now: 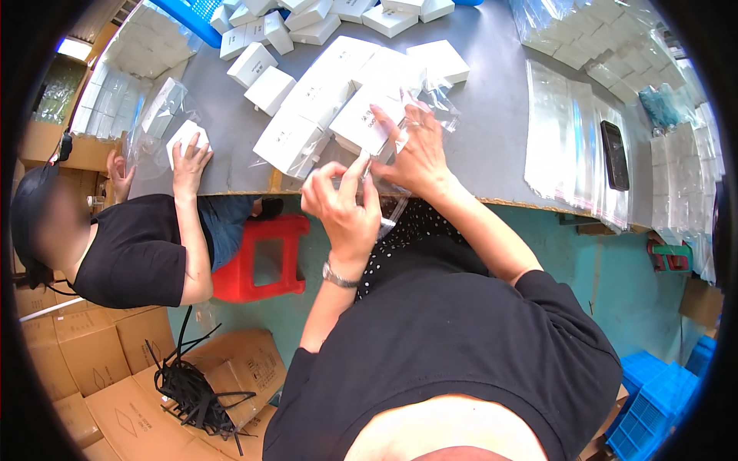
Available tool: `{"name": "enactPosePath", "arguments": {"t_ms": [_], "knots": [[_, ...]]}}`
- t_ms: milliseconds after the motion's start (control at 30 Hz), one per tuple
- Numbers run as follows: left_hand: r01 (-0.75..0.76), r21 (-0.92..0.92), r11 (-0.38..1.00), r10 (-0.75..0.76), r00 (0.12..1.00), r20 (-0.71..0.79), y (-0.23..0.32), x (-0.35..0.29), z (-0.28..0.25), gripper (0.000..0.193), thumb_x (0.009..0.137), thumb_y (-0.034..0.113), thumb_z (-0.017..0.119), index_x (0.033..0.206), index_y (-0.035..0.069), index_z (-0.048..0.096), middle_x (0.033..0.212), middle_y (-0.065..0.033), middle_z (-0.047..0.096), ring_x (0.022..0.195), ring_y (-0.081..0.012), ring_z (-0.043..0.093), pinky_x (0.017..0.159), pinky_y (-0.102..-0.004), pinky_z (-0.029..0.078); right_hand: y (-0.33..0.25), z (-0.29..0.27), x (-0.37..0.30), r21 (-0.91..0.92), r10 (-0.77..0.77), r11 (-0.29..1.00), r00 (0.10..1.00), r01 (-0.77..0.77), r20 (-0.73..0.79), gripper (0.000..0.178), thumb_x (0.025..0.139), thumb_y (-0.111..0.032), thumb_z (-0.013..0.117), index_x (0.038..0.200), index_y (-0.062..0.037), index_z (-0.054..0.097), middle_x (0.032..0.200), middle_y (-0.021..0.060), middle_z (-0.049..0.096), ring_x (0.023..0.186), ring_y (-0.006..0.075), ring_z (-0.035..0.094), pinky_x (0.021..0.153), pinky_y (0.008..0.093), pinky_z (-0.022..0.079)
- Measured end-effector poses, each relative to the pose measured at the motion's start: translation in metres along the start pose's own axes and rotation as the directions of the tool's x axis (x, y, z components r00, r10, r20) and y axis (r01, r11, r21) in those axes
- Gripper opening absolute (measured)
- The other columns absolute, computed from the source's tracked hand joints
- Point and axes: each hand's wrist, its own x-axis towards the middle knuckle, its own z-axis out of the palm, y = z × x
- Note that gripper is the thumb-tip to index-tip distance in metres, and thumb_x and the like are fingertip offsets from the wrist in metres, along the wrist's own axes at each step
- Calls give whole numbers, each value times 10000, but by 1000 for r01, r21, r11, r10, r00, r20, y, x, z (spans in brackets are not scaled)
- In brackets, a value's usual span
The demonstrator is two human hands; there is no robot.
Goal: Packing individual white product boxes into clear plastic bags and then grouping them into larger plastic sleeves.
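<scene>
My left hand (344, 209) pinches the clear bag's (388, 201) mouth at the counter (492, 131) edge; my right hand (415, 154), fingers closed, holds the white box (367, 119) over it. Best keep the mouth wide and the box square.

boxes (307, 115) on table (492, 123), phone (614, 155) right

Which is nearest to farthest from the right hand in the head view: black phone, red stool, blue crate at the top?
From the right hand:
1. Black phone, to its right, lying on clear bags on the table.
2. Red stool, lower left, under the table edge.
3. Blue crate, far upper left, at the table's back.
The first two are fairly close to call.
</scene>
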Motion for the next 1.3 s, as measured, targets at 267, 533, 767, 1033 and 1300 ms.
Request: {"name": "enactPosePath", "arguments": {"t_ms": [267, 533, 767, 1033, 1300], "knots": [[387, -254, 886, -350, 919, 182, -27, -63, 2, 422, 740, -30, 631, 1136, 31, 498, 1024, -164, 475, 960, -337, 499, 862, -457, 414, 24, 12, -27, 212, -288, 949, 911, 232, 296, 331, 743, -163, 709, 1038, -51, 610, 979, 131, 616, 867, 310, 613, 818, 431, 492], [491, -442, 751, -336, 860, 384, -49, -58, -23, 274, 799, -38, 689, 1041, 19, 574, 814, -27, 531, 649, -103, 525, 577, -263, 455, 51, -29, 27, 704, -540, 710, 634, -10, 554, 167, 796, -188, 677, 871, -38, 672, 827, 127, 672, 816, 294, 658, 744, 394, 525], [279, -225, 933, -271, 960, 68, -162, 99, -18, 271, 864, 96, 702, 1100, 8, 604, 999, -112, 638, 900, -209, 615, 784, -339, 509, 164, -44, 114, 25, -269, 963, 946, 269, 178, 651, 669, -62, 707, 1297, -161, 568, 1405, 109, 528, 1364, 319, 424, 1153, 428, 343], [95, 203, 975, -186, 846, 499, -268, 222, 91, 1033, 677, 536, 820, 1450, -8, 402, 1376, -271, 492, 1287, -399, 464, 1093, -455, 383, 191, -54, 118, -20, 35, 999, 836, -29, 547, 529, 725, -461, 755, 1119, -116, 677, 1047, 160, 706, 974, 340, 661, 946, 467, 511], [305, -53, 951, -287, 933, 218, -259, 217, 66, 836, 689, 375, 859, 1319, -37, 495, 1212, -230, 585, 1122, -315, 581, 933, -401, 509, 291, -40, 119, 322, 487, 797, 859, -510, 156, 673, 821, -656, 634, 1293, -176, 639, 1287, 206, 618, 1180, 367, 598, 998, 474, 473]]}}
